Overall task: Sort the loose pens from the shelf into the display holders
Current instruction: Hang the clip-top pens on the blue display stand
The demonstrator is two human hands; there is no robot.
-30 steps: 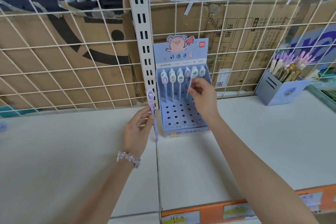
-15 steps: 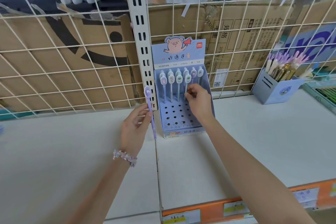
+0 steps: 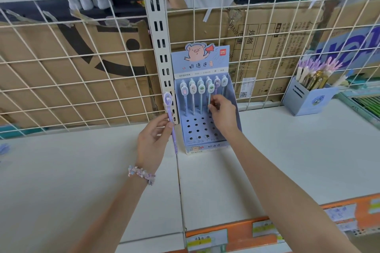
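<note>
left hand (image 3: 153,141) grip: pinches purple pen (image 3: 171,121), upright | right hand (image 3: 223,114) grip: pinches teal pen (image 3: 210,96) in display holder (image 3: 233,96)

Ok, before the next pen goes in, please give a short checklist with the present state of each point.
1. Right hand pinches the teal pen over the display box: ok.
2. Teal pen's tip seated in a hole: cannot tell, fingers hide it.
3. Left hand holds the purple pen ready: ok.
4. Free holes in the front rows: ok.
5. Box stands upright on the shelf: ok.
</note>
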